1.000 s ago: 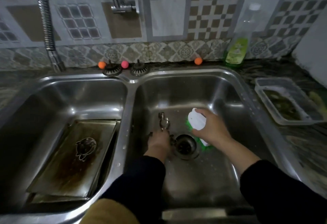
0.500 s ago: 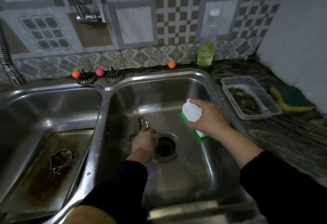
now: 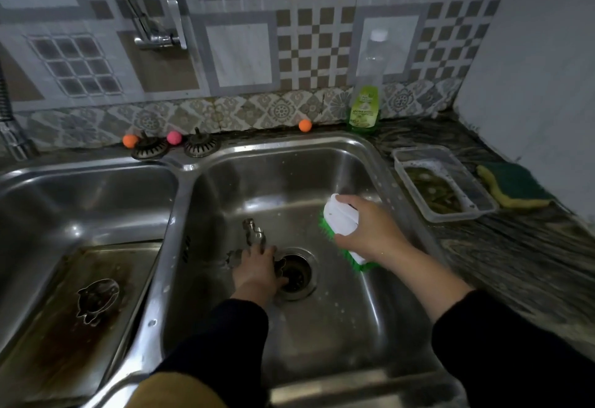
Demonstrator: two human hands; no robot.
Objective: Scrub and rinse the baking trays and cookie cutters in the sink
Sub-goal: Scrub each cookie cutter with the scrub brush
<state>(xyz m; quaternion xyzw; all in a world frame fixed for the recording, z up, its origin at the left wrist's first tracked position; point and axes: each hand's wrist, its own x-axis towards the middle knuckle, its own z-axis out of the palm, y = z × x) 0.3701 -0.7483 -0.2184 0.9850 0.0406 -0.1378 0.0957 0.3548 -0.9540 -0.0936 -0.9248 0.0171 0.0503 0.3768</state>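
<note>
Shifted view: sink now sits lower and nearer, sponge (image 3: 515, 186) fully in sight; both hands barely moved.

Head view. Left hand (image 3: 257, 267) lies palm-down on the right basin (image 3: 338, 320) floor beside the drain (image 3: 296, 274), covering small metal cutters (image 3: 254, 235); whether its fingers (image 3: 269, 251) grip them cannot be told. Right hand (image 3: 370, 230) is closed around a white brush (image 3: 341, 219) with green bristles, held just right of the drain. Stained tray (image 3: 48, 343) rests tilted in the left basin (image 3: 80, 201), an animal-shaped cutter (image 3: 98, 299) lying on it. On the counter (image 3: 515, 246): soap bottle (image 3: 365, 108), clear tub (image 3: 444, 182), sponge beside it. Two strainers (image 3: 201, 145) and three small balls (image 3: 305, 125) line the back rim.
</note>
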